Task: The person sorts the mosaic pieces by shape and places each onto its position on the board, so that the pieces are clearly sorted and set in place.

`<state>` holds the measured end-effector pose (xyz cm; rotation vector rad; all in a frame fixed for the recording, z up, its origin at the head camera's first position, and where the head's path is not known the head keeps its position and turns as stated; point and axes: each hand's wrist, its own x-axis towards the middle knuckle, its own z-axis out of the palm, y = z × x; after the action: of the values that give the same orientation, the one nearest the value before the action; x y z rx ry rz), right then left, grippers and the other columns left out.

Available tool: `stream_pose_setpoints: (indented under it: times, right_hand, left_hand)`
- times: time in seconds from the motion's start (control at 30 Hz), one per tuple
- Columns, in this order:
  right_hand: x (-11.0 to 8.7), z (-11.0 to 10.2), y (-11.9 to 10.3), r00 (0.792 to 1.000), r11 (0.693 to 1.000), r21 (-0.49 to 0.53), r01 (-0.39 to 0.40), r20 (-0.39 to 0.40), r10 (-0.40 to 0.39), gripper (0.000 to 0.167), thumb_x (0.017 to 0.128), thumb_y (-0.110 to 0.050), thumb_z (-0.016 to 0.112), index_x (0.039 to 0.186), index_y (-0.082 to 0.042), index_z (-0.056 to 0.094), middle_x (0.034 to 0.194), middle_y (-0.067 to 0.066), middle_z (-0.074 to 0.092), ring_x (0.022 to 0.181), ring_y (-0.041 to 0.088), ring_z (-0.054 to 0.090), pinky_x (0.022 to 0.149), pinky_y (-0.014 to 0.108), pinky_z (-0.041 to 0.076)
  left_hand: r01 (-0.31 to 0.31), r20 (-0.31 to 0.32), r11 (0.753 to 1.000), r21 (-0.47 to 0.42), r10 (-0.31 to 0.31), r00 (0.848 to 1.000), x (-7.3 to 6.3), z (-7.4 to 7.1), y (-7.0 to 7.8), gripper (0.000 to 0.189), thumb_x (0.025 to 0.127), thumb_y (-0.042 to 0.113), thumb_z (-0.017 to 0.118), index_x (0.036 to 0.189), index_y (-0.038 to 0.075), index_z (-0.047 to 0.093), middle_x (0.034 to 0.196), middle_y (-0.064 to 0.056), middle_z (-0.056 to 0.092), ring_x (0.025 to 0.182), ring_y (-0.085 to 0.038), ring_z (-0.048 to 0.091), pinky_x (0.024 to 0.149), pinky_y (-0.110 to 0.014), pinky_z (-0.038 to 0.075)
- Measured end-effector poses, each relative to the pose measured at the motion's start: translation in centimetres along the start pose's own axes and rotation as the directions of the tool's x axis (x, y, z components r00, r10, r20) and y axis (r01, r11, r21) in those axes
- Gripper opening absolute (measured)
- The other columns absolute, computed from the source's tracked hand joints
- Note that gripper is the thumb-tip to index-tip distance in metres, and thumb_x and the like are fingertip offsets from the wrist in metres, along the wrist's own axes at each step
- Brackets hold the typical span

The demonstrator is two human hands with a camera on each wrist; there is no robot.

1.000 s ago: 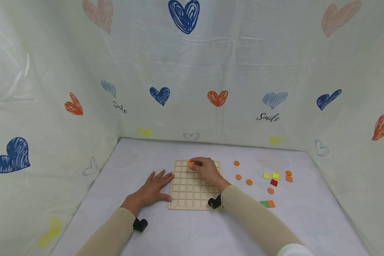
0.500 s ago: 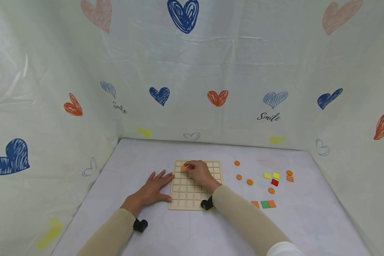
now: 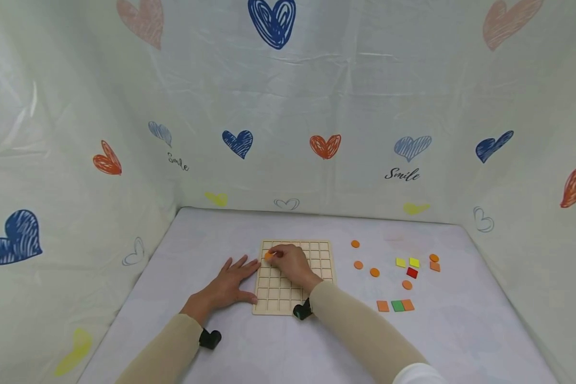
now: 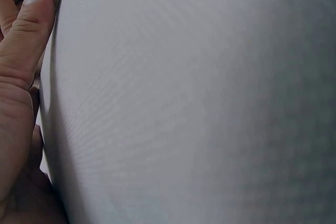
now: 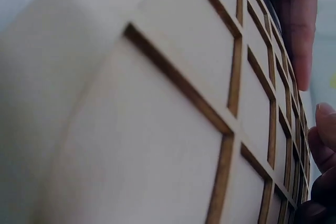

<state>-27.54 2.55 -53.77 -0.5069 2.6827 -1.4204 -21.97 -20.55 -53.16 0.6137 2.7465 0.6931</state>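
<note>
A pale wooden grid board (image 3: 273,294) lies flat on the table. My right hand (image 3: 294,266) reaches over its far left part and pinches a small round orange disc (image 3: 268,256) between thumb and fingers, close over the squares near the left edge. My left hand (image 3: 226,286) rests on the table with fingers spread, fingertips and thumb right at the board's left edge. In the left wrist view, the thumb (image 4: 32,30) lies against the board's side. The right wrist view shows the grid's raised ridges (image 5: 184,82) close up; the disc is not visible there.
Right of the board lie several orange discs (image 3: 374,272), orange squares (image 3: 383,306), a green square (image 3: 398,305), two yellow squares (image 3: 414,262) and a red one (image 3: 412,273). A white curtain (image 3: 355,106) printed with hearts hangs behind the table (image 3: 249,352).
My right hand has moved left and slightly nearer with the orange disc, towards the board's left edge. An orange square its arm had covered now shows. My left hand stays put.
</note>
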Motion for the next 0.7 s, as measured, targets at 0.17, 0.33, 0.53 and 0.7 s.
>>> stream_pose_setpoints:
  times: [0.17, 0.33, 0.53, 0.7]
  right_hand:
    - [-0.2, 0.4, -0.5, 1.000, 0.995, -0.103, -0.005, 0.010, 0.006, 0.023, 0.097, -0.026, 0.078, 0.117, -0.016, 0.080, 0.099, -0.004, 0.077, 0.082, 0.007, 0.063, 0.079, 0.028, 0.056]
    - [-0.3, 0.6, -0.8, 1.000, 0.985, -0.172, -0.001, 0.008, 0.002, 0.025, 0.096, -0.027, 0.079, 0.117, -0.015, 0.081, 0.096, -0.005, 0.075, 0.079, 0.006, 0.059, 0.077, 0.027, 0.053]
    - [-0.3, 0.7, -1.0, 1.000, 0.974, -0.228, 0.005, 0.008, -0.004, 0.024, 0.096, -0.026, 0.079, 0.117, -0.014, 0.081, 0.107, 0.000, 0.079, 0.086, 0.010, 0.065, 0.082, 0.031, 0.058]
    - [-0.3, 0.6, -1.1, 1.000, 0.974, -0.228, 0.008, 0.011, -0.005, 0.024, 0.097, -0.027, 0.078, 0.116, -0.013, 0.081, 0.113, 0.002, 0.080, 0.097, 0.016, 0.071, 0.090, 0.038, 0.060]
  left_hand:
    - [-0.011, 0.001, 1.000, 0.000, 0.011, 1.000, 0.0, 0.0, -0.1, 0.104, 0.080, 0.055, 0.085, 0.164, 0.014, 0.041, 0.170, -0.007, 0.039, 0.164, -0.035, 0.018, 0.133, -0.061, 0.002]
    - [-0.024, 0.000, 1.000, -0.002, 0.024, 1.000, -0.1, -0.1, 0.0, 0.104, 0.080, 0.054, 0.085, 0.163, 0.012, 0.041, 0.169, -0.008, 0.039, 0.163, -0.036, 0.018, 0.133, -0.062, 0.003]
    - [-0.020, -0.001, 1.000, 0.005, 0.020, 1.000, -0.1, -0.1, 0.0, 0.104, 0.080, 0.054, 0.086, 0.163, 0.012, 0.041, 0.169, -0.008, 0.039, 0.163, -0.036, 0.018, 0.133, -0.061, 0.003]
    - [-0.006, -0.003, 1.000, 0.006, 0.006, 1.000, 0.0, 0.0, 0.1, 0.104, 0.079, 0.054, 0.086, 0.163, 0.013, 0.041, 0.169, -0.008, 0.039, 0.163, -0.035, 0.018, 0.133, -0.061, 0.002]
